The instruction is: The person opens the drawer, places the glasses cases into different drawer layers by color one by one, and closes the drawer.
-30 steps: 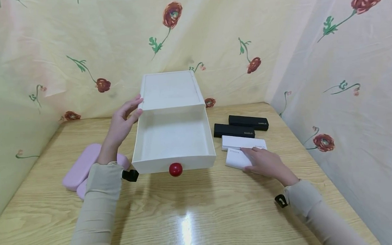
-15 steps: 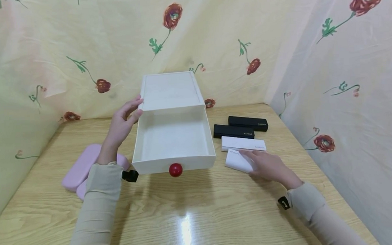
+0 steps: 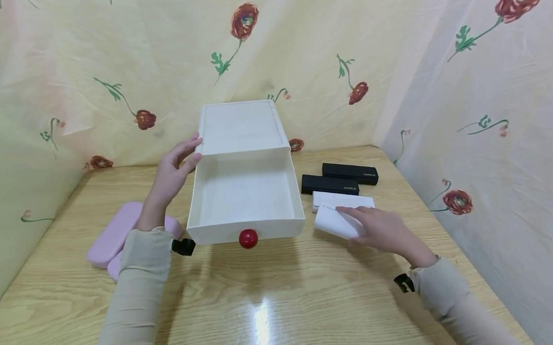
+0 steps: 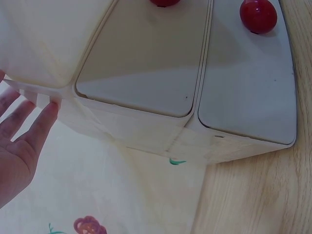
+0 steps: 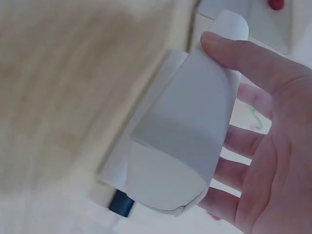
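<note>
Right grip (image 3: 383,230) pinching a white case (image 3: 335,222), thumb one side, fingers opposite; contents hidden. It overlaps a second white case (image 3: 343,199) just past the grip, I can't tell if touching. Two black cases (image 3: 330,184) lie beyond. Left grip (image 3: 173,169) has fingers spread, touching the drawer unit's (image 3: 243,127) left edge; right of it the top drawer (image 3: 214,233) stands open, inner floor (image 3: 247,199) showing. Two lower drawers (image 4: 141,63) closed, one red knob (image 4: 165,2) cut off. Lilac cases (image 3: 116,234) near left grip, part hidden by the sleeve (image 3: 136,289).
</note>
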Motion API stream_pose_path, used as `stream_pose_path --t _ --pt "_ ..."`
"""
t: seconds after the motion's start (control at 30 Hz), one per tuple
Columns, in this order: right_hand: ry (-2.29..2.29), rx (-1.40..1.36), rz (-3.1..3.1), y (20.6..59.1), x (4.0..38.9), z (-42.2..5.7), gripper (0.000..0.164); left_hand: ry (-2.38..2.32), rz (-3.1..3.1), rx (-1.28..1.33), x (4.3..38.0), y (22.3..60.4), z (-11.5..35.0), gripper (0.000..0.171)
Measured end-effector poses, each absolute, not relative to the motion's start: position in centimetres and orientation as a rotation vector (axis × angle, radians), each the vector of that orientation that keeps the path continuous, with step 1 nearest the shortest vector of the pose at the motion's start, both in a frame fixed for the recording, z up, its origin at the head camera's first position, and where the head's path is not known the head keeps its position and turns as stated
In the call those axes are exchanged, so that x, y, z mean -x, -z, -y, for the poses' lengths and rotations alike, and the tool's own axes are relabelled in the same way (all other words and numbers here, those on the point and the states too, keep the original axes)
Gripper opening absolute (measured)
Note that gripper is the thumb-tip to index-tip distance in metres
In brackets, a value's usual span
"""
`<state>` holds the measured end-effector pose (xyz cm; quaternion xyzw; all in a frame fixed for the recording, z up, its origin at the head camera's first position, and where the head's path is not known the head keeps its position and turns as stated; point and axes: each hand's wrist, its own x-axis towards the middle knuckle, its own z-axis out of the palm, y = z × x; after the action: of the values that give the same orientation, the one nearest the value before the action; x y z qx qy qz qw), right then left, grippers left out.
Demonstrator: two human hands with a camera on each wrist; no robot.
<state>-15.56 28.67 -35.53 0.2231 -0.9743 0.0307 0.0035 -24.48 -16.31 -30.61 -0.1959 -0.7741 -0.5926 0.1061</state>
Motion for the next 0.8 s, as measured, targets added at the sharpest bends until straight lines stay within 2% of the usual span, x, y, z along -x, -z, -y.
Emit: stream_pose_path --t 0.8 --pt "-0.070 -0.866 2.950 26.9 16.0 -27.7 0.069 1.731 2.295 0.579 24.5 30.7 16.5 0.041"
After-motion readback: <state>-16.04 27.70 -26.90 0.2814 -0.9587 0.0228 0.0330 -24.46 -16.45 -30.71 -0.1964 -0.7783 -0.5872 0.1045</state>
